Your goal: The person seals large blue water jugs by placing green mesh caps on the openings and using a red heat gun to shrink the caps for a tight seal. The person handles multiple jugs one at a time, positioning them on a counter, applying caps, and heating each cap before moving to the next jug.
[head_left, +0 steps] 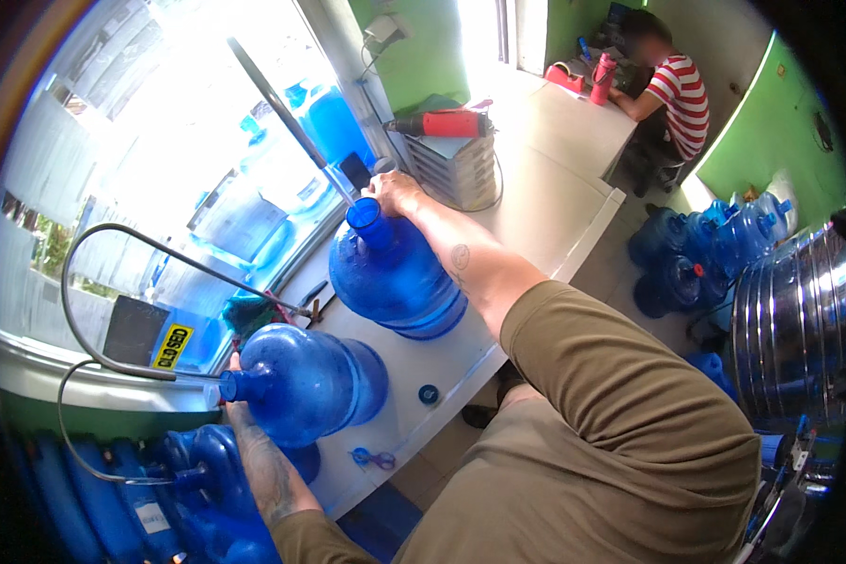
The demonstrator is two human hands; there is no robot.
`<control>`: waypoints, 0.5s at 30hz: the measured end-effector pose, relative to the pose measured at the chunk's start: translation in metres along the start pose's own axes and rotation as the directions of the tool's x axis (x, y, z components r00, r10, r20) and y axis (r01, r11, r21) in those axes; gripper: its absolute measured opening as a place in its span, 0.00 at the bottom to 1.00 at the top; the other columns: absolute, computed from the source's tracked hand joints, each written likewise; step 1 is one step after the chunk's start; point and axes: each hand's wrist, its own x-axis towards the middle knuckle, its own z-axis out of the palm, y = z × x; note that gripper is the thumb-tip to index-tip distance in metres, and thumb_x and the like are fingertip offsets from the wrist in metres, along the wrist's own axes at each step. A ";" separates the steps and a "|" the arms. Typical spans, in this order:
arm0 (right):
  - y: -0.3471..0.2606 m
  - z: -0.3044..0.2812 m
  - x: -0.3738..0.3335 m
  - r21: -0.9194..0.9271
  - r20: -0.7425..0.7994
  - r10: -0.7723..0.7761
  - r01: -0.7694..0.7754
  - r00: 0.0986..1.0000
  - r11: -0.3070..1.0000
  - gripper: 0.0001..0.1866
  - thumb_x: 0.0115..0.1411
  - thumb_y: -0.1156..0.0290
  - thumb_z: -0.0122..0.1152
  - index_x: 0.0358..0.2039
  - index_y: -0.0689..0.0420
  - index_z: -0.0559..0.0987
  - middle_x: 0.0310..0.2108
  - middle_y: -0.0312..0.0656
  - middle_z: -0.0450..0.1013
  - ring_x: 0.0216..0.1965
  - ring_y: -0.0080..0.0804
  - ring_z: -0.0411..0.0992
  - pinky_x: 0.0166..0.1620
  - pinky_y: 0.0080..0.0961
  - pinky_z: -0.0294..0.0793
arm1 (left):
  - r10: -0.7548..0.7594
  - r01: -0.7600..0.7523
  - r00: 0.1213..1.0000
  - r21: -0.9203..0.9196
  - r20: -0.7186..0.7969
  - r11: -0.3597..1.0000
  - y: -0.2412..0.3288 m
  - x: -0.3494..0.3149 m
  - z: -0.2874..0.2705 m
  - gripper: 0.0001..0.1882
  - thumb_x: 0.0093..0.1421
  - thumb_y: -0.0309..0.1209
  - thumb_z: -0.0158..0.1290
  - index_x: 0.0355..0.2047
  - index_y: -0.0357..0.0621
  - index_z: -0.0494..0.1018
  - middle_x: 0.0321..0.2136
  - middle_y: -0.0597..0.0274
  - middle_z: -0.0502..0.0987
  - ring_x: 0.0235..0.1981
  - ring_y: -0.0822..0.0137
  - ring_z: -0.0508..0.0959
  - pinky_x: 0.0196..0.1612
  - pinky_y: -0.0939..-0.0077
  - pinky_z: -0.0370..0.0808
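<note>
Two large blue water jugs stand on the white table by the window. My left hand [241,411] is closed around the neck of the nearer jug [296,383], which seems to lean toward the window. A bent grey hose [141,368] reaches that jug's mouth. Behind the neck of the farther jug [395,277], my right hand [399,193] has its fingers curled; what they hold, if anything, is hidden. A small dark object [355,171] is close to those fingers. A straight grey bar [282,103] slants down toward the farther jug's mouth; I cannot tell whether it enters.
On the table are a tape roll [428,394], blue scissors [374,459] and a red heat gun [442,123] atop a white basket [456,174]. More jugs crowd the lower left [211,470] and right floor [677,240], beside a metal tank [785,329]. A person [681,99] sits far right.
</note>
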 end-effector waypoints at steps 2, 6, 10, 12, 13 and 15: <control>0.002 0.004 0.000 0.019 -0.029 0.011 -0.011 1.000 1.000 0.31 0.65 0.45 0.43 0.48 0.59 0.81 0.51 0.57 0.76 0.54 0.51 0.74 0.58 0.43 0.72 | 0.003 -0.003 1.000 -0.003 -0.003 1.000 0.000 0.001 -0.001 0.17 0.64 0.39 0.50 0.46 0.42 0.79 0.43 0.55 0.80 0.45 0.60 0.79 0.49 0.62 0.76; 0.004 0.010 0.002 -0.159 -0.307 -0.096 0.049 0.947 0.986 0.32 0.65 0.48 0.49 0.63 0.56 0.68 0.64 0.52 0.65 0.63 0.45 0.66 0.64 0.39 0.67 | 0.011 -0.011 1.000 -0.007 -0.001 1.000 0.000 0.003 -0.003 0.17 0.64 0.39 0.50 0.46 0.42 0.78 0.43 0.55 0.80 0.45 0.61 0.79 0.49 0.63 0.76; 0.007 0.009 0.005 -0.052 -0.058 -0.033 0.030 0.998 0.998 0.25 0.64 0.49 0.50 0.48 0.54 0.81 0.49 0.54 0.77 0.54 0.50 0.74 0.59 0.42 0.71 | 0.025 -0.025 1.000 -0.014 0.001 1.000 -0.002 0.002 -0.002 0.17 0.64 0.39 0.50 0.46 0.42 0.78 0.42 0.55 0.80 0.45 0.61 0.79 0.49 0.63 0.76; 0.009 0.008 0.006 -0.048 -0.116 -0.124 0.119 0.986 0.992 0.24 0.64 0.48 0.49 0.38 0.55 0.84 0.39 0.54 0.80 0.47 0.54 0.77 0.53 0.46 0.74 | 0.034 -0.034 0.999 -0.018 0.002 0.999 -0.002 0.000 -0.001 0.17 0.64 0.38 0.50 0.46 0.42 0.78 0.42 0.55 0.80 0.45 0.61 0.79 0.49 0.63 0.76; 0.010 0.008 0.007 -0.026 -0.113 -0.132 0.130 0.985 0.991 0.25 0.64 0.48 0.49 0.38 0.56 0.84 0.39 0.54 0.80 0.47 0.53 0.77 0.53 0.45 0.74 | 0.038 -0.038 0.999 -0.022 0.000 0.999 -0.001 -0.001 -0.002 0.17 0.64 0.38 0.50 0.46 0.42 0.78 0.42 0.55 0.80 0.45 0.61 0.79 0.48 0.63 0.76; 0.013 0.010 0.010 -0.028 -0.080 -0.111 0.109 0.991 0.994 0.25 0.66 0.47 0.48 0.40 0.55 0.84 0.43 0.52 0.79 0.49 0.52 0.77 0.54 0.45 0.74 | 0.038 -0.038 0.999 -0.027 0.003 0.999 -0.002 -0.002 0.000 0.16 0.64 0.38 0.50 0.45 0.42 0.78 0.42 0.56 0.80 0.44 0.61 0.79 0.48 0.63 0.76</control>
